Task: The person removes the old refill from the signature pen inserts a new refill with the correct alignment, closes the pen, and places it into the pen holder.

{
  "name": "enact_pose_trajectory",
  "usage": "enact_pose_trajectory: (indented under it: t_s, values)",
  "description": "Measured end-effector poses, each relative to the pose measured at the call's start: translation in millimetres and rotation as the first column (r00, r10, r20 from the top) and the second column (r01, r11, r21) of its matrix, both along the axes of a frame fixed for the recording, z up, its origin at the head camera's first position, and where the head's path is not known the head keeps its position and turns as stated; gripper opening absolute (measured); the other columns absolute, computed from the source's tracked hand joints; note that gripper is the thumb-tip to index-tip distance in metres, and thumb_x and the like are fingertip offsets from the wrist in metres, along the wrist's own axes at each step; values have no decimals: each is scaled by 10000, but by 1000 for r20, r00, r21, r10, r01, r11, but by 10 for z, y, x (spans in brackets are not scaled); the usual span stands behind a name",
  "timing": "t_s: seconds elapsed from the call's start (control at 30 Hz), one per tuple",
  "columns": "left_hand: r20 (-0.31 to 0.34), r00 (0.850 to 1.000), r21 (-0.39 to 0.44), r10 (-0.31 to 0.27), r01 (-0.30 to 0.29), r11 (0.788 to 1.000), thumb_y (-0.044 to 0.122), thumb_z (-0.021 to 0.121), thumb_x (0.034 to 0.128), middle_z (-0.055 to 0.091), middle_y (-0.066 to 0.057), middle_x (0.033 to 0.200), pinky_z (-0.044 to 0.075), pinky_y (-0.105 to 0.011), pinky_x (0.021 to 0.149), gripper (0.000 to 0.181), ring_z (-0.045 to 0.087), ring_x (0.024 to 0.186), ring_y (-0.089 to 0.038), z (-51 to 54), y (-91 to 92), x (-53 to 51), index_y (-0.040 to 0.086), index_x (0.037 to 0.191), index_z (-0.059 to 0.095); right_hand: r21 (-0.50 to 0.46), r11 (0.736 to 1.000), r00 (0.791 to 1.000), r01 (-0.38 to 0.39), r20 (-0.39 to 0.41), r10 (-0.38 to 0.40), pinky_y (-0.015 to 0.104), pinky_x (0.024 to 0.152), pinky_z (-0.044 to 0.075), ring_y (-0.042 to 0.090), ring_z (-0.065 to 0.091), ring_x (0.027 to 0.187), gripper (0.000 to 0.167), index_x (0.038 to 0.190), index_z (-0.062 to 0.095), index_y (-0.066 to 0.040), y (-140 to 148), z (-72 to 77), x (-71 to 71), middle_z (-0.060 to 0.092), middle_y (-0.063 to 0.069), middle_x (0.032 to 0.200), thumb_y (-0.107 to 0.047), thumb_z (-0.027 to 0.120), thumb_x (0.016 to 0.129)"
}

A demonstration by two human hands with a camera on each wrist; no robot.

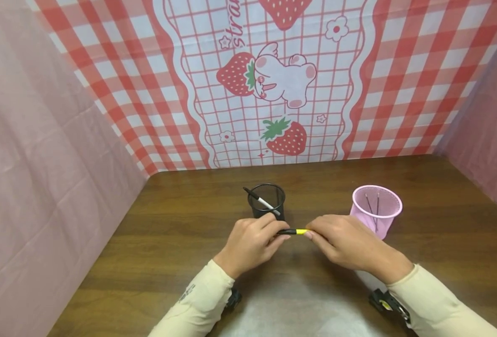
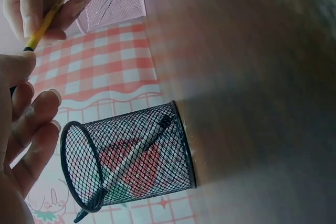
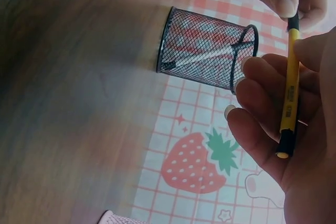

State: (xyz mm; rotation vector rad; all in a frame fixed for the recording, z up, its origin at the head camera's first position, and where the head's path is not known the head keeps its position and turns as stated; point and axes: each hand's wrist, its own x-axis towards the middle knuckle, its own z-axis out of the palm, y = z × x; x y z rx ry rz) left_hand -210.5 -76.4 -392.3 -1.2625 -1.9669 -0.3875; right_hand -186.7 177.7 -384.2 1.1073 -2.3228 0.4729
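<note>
In the head view, the pen (image 1: 300,231) is held above the desk (image 1: 181,224), just nearer than the black cup (image 1: 259,214); the pink cup (image 1: 368,222) stands to the right. Both hands grasp it: the fingers of the left hand (image 1: 252,242) pinch its black end, those of the right hand (image 1: 346,241) its yellow part. It looks light and stiff, so a fingertip pinch should carry it.

In the left wrist view, the pen slants between the hands, its thin barrel seemingly smooth and perhaps slightly slippery. A white pen (image 2: 131,157) leans inside the black cup.

In the right wrist view, the right thumb presses the barrel against the fingers. Probably hard plastic, not fragile; mid-barrel and the black end seem the surest holds.
</note>
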Motion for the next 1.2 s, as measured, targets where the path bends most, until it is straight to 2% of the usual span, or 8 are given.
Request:
enact_pose_trajectory:
  t_s: [0.17, 0.27, 0.4, 0.57, 0.97, 1.2]
  values:
    - [44, 998, 44, -37, 35, 998, 222, 712, 947, 596, 61, 895, 449, -172, 543, 137, 521, 614, -3, 25, 23, 18, 121, 1039, 706, -17, 1000, 1000, -14, -25, 14, 315, 639, 545, 39, 642, 774, 145, 1053, 747, -168, -14, 23, 23, 694, -111, 905, -193, 688, 923]
    - [59, 997, 68, -56, 52, 996, 210, 698, 956, 595, 64, 900, 451, -168, 558, 124, 526, 641, 5, 34, 34, 26, 119, 1040, 701, -44, 998, 998, -44, -41, 42, 302, 635, 541, 33, 641, 770, 151, 1054, 753, -170, -17, 26, 25, 699, -111, 907, -183, 695, 915]
    - [68, 995, 87, -69, 63, 994, 204, 710, 949, 599, 69, 880, 431, -155, 551, 121, 507, 633, 15, 36, 42, 29, 112, 1026, 700, -71, 994, 996, -79, -49, 75, 294, 649, 546, 37, 647, 774, 115, 1013, 749, -157, -23, 28, 27, 700, -105, 907, -150, 697, 910]
    - [70, 994, 111, -85, 77, 991, 189, 758, 911, 621, 75, 842, 432, -158, 547, 136, 519, 622, 8, 38, 45, 26, 105, 1006, 710, -72, 994, 994, -85, -70, 80, 313, 672, 558, 65, 663, 783, 106, 999, 736, -129, -26, 38, 35, 700, -81, 901, -166, 650, 949]
    - [44, 995, 113, -92, 86, 990, 211, 765, 905, 671, 83, 817, 464, -180, 545, 128, 572, 615, -12, 46, 14, 13, 115, 984, 732, -71, 992, 990, -108, -98, 100, 298, 647, 552, 57, 652, 752, 366, 979, 732, -117, -47, 66, 28, 694, -73, 868, -350, 466, 1071]
    - [51, 993, 102, -105, 99, 990, 200, 785, 885, 670, 83, 795, 466, -173, 550, 138, 576, 617, -6, 40, 2, 8, 111, 970, 722, -90, 987, 985, -136, -117, 126, 285, 626, 541, 45, 632, 723, 355, 974, 731, -120, -62, 67, 22, 681, -79, 849, -341, 471, 1071]
